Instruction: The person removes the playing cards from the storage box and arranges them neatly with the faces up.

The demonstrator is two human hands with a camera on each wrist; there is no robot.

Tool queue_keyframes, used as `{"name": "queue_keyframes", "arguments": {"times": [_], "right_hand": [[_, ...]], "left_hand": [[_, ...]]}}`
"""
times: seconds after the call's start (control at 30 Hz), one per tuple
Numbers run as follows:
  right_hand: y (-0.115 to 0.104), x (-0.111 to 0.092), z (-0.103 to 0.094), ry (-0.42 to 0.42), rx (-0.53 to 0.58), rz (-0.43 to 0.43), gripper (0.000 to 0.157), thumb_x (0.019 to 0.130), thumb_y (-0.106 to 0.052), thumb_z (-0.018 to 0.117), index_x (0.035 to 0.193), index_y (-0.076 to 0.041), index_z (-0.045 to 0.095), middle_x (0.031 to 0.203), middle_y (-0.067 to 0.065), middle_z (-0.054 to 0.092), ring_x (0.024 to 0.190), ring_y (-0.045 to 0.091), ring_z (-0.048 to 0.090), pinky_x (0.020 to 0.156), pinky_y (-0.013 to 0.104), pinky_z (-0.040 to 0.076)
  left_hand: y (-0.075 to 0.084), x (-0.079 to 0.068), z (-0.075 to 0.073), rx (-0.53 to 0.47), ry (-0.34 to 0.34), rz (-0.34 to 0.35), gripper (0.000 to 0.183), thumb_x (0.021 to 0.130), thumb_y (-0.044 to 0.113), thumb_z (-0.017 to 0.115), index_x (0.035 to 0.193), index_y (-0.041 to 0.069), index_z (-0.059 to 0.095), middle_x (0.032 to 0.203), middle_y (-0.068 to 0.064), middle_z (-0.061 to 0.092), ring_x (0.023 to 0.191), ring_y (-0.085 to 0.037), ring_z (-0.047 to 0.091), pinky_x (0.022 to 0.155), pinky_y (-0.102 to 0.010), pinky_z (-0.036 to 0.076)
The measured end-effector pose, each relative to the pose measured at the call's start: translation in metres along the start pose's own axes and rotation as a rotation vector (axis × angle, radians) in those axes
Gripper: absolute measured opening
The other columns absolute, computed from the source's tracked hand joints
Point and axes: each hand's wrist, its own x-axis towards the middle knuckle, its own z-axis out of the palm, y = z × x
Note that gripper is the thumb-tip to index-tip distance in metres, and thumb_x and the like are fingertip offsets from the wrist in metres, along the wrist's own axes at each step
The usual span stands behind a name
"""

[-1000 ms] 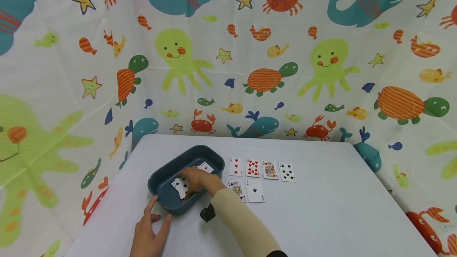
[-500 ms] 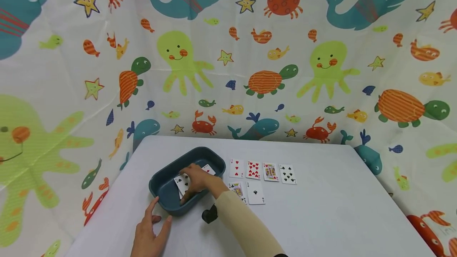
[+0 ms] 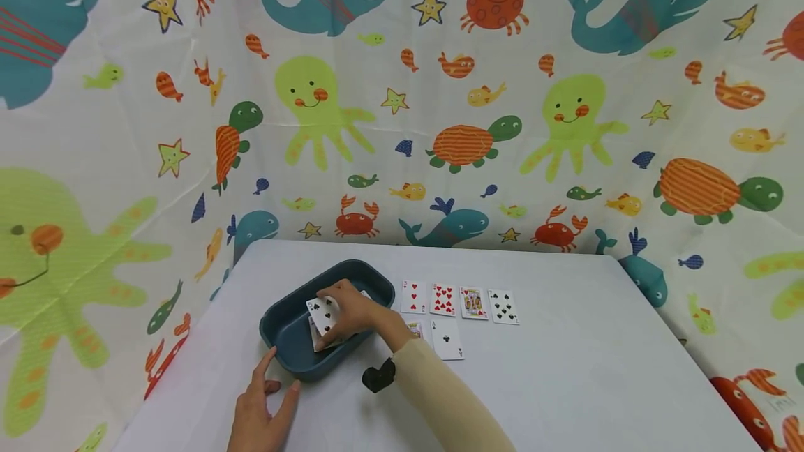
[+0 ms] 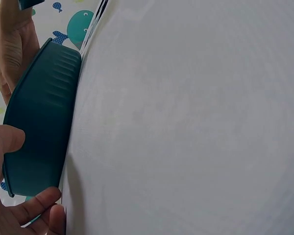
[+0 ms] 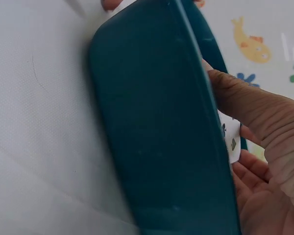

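Note:
My right hand [image 3: 356, 311] is inside a dark teal plastic tray [image 3: 287, 337] and pinches a spade playing card [image 3: 323, 312] between thumb and fingertips. The held card is tilted up above another white card [image 3: 314, 339] in the tray. In the right wrist view the tray's wall [image 5: 157, 112] hides most of the card [image 5: 230, 142], while the thumb reaches over the rim. My left hand [image 3: 260, 416] touches the tray's near left corner with extended fingers; the left wrist view has fingertips [image 4: 14, 138] against the outer wall [image 4: 41, 117].
Right of the tray, face-up cards lie on the white table [image 3: 584, 361]. The back row holds a heart card [image 3: 413, 297], another heart card [image 3: 443, 300], a king [image 3: 474, 303] and a spade card [image 3: 504, 307]. In front is an ace of clubs [image 3: 447, 339] beside a partly hidden face card [image 3: 416, 328].
My right hand has taken hold of the spade card and lifted it, tilted, off the card below. The left hand stays at the tray's corner.

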Motion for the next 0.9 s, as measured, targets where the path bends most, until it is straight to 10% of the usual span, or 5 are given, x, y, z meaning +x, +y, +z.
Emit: {"name": "queue_keyframes", "arguments": {"times": [0.9], "right_hand": [[0.008, -0.076, -0.008, 0.226, 0.288, -0.103, 0.097, 0.071, -0.040, 0.095, 0.154, -0.024, 0.047, 0.148, 0.002, 0.041, 0.126, 0.015, 0.051, 0.104, 0.031, 0.049]], "left_hand": [[-0.003, 0.000, 0.004, 0.013, 0.044, 0.046, 0.079, 0.101, 0.039, 0.061, 0.162, 0.014, 0.018, 0.126, -0.030, 0.062, 0.122, -0.050, 0.048, 0.097, -0.069, 0.040]]}}
